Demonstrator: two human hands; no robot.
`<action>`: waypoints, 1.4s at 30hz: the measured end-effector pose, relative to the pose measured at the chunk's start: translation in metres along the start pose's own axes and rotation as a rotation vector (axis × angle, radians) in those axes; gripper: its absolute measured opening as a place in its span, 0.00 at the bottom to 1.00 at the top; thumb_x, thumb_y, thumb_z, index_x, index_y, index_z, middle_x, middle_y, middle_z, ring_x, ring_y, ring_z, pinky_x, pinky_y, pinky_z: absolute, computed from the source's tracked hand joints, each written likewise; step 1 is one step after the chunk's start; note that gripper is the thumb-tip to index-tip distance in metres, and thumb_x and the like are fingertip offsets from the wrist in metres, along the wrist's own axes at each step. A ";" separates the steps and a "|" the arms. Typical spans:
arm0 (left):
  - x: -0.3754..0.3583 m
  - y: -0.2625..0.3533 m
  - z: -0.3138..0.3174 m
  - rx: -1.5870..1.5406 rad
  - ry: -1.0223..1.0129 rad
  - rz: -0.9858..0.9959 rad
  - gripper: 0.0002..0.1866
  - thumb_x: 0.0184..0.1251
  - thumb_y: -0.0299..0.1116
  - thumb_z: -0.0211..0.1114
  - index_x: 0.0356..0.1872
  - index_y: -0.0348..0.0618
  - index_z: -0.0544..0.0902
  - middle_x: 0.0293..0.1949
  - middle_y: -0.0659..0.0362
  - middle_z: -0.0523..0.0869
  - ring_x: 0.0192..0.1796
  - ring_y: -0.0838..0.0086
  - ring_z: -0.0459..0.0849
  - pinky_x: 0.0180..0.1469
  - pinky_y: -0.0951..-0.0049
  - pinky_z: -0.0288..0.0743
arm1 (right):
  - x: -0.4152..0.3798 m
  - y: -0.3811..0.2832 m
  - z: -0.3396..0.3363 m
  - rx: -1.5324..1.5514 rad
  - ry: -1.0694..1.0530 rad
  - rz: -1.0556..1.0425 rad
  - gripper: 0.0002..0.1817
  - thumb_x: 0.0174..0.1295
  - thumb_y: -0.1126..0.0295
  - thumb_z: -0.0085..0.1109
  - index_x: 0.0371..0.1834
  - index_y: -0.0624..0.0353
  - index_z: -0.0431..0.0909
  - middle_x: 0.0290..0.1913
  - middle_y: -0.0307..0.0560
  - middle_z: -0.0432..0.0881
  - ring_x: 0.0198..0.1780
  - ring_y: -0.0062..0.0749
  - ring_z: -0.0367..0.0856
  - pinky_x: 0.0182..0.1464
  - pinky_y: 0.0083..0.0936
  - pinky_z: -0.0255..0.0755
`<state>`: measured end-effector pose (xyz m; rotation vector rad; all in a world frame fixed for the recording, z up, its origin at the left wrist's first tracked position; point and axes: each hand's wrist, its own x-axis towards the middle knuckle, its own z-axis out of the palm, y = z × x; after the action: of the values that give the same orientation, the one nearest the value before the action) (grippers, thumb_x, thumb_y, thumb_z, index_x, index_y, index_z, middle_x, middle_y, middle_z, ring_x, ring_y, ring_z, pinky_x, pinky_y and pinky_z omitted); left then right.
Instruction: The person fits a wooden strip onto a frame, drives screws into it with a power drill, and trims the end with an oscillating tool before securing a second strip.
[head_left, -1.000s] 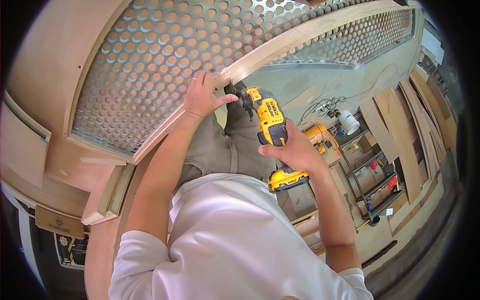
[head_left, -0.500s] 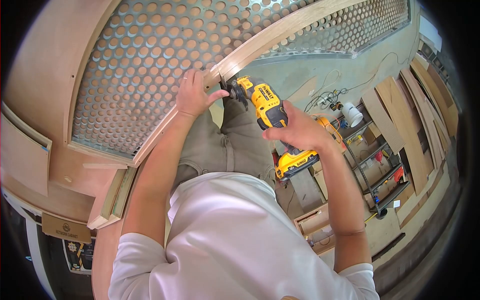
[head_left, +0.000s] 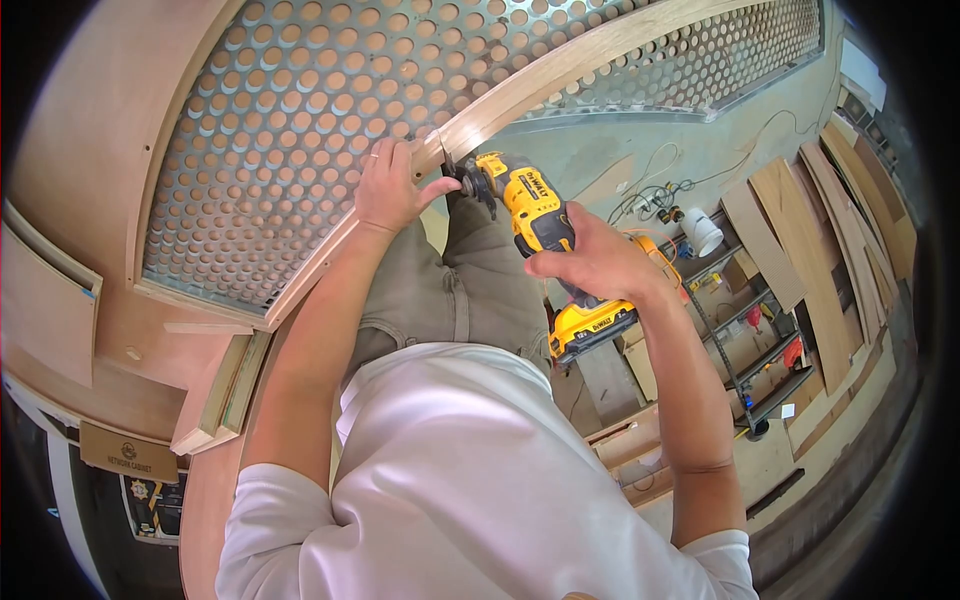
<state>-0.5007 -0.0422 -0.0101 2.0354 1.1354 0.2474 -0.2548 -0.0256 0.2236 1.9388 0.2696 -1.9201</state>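
Observation:
My right hand (head_left: 600, 258) is closed round the body of a yellow and black cordless oscillating multi-tool (head_left: 536, 208). The tool's blade end meets the edge of a curved wooden rail (head_left: 500, 108), where a dark cut line shows. Just left of that spot, my left hand (head_left: 388, 190) grips the rail, fingers over its top and thumb stretched toward the tool head. Behind the rail lies a perforated metal sheet (head_left: 290, 130) set in a wooden frame. What the left fingertips touch is partly hidden.
At right stand a black metal shelf rack (head_left: 735, 365) and several leaning wood boards (head_left: 800, 250). A white bucket (head_left: 703, 232) and tangled cables (head_left: 650, 200) are near it. Stacked wood strips (head_left: 225, 390) lie at lower left, above a cardboard box (head_left: 128, 452).
The view has shifted very slightly. Both hands and the multi-tool keep nearly the same place at the rail.

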 end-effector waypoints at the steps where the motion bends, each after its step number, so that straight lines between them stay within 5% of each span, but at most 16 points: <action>1: 0.000 0.000 0.000 0.000 -0.001 -0.002 0.45 0.49 0.77 0.69 0.47 0.39 0.82 0.43 0.53 0.80 0.44 0.56 0.83 0.48 0.61 0.79 | 0.000 -0.001 0.000 -0.007 0.003 0.001 0.40 0.49 0.54 0.76 0.60 0.70 0.73 0.48 0.54 0.85 0.48 0.38 0.84 0.53 0.32 0.77; 33: 0.000 0.001 -0.003 -0.009 0.010 0.008 0.44 0.49 0.75 0.71 0.47 0.39 0.82 0.41 0.54 0.80 0.45 0.58 0.82 0.47 0.62 0.78 | 0.013 0.000 -0.008 -0.025 -0.007 -0.041 0.40 0.47 0.49 0.77 0.56 0.68 0.76 0.38 0.49 0.86 0.37 0.32 0.85 0.41 0.27 0.77; 36: -0.002 0.002 -0.006 -0.047 -0.076 -0.045 0.44 0.52 0.70 0.73 0.55 0.38 0.82 0.46 0.50 0.80 0.49 0.53 0.82 0.51 0.58 0.79 | 0.011 -0.010 -0.016 -0.086 -0.020 -0.007 0.41 0.46 0.48 0.77 0.57 0.67 0.77 0.39 0.48 0.86 0.37 0.32 0.85 0.42 0.27 0.77; 42: -0.002 0.001 -0.005 -0.037 -0.066 -0.036 0.44 0.52 0.70 0.73 0.55 0.39 0.82 0.46 0.50 0.80 0.49 0.52 0.82 0.51 0.58 0.79 | 0.011 -0.021 -0.024 -0.117 -0.029 0.027 0.36 0.50 0.50 0.77 0.56 0.63 0.79 0.39 0.43 0.87 0.35 0.27 0.83 0.41 0.26 0.77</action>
<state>-0.5032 -0.0414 -0.0056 1.9742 1.1182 0.1809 -0.2407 0.0016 0.2087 1.8286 0.3378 -1.8710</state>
